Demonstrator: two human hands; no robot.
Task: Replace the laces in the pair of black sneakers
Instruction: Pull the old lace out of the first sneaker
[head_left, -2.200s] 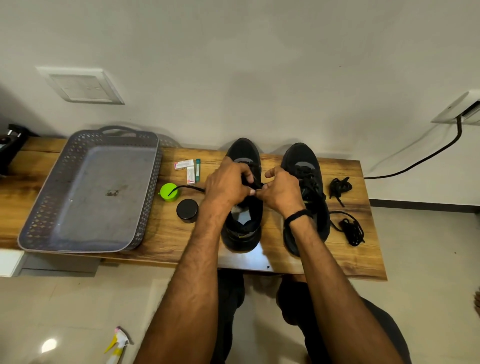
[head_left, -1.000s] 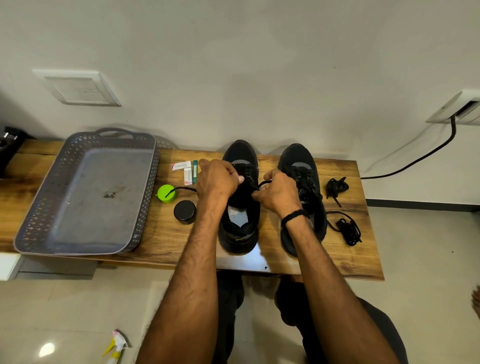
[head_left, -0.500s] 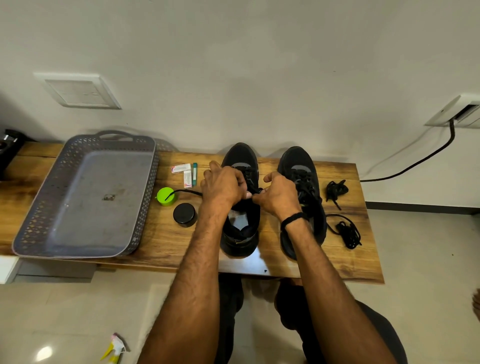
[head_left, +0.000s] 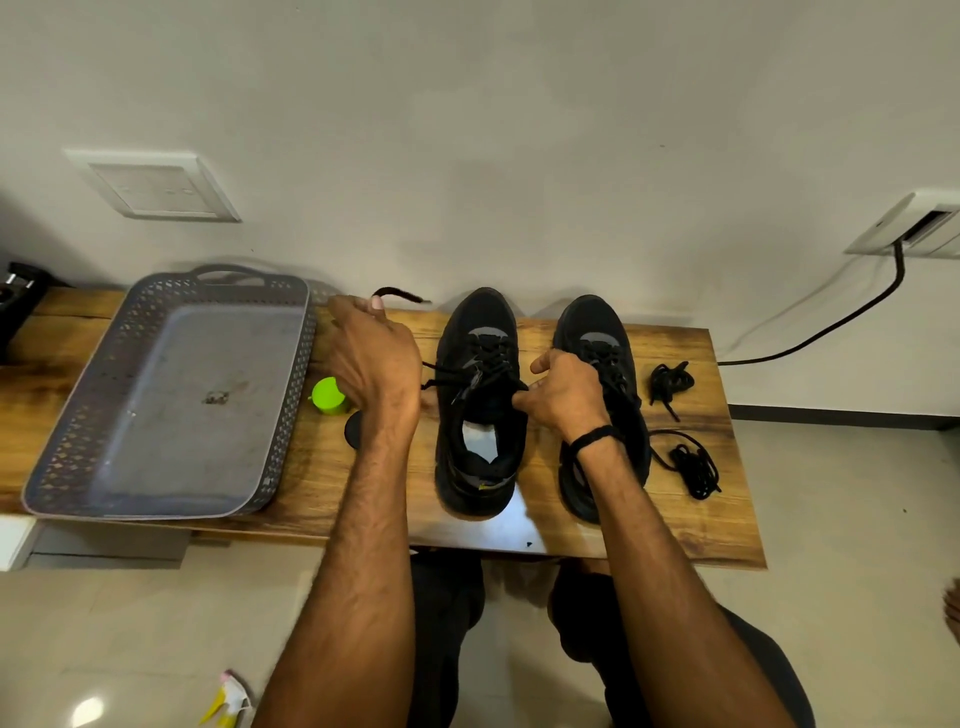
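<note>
Two black sneakers stand side by side on the wooden bench, toes toward the wall. The left sneaker is partly laced. My left hand is out to its left and grips a black lace that runs taut from the eyelets; the lace's free end curls above my fingers. My right hand pinches the lace at the left sneaker's right eyelet edge. It partly covers the right sneaker, which is laced. Two loose black lace bundles, one and another, lie right of the shoes.
A grey perforated tray fills the bench's left part. A green cap and a black round lid sit between the tray and my left forearm. A black cable runs along the wall at right. A spray bottle lies on the floor.
My left hand has pulled away from the shoe to the left and toward the wall, drawing the lace out through the eyelet. My right hand stays at the left sneaker's eyelets.
</note>
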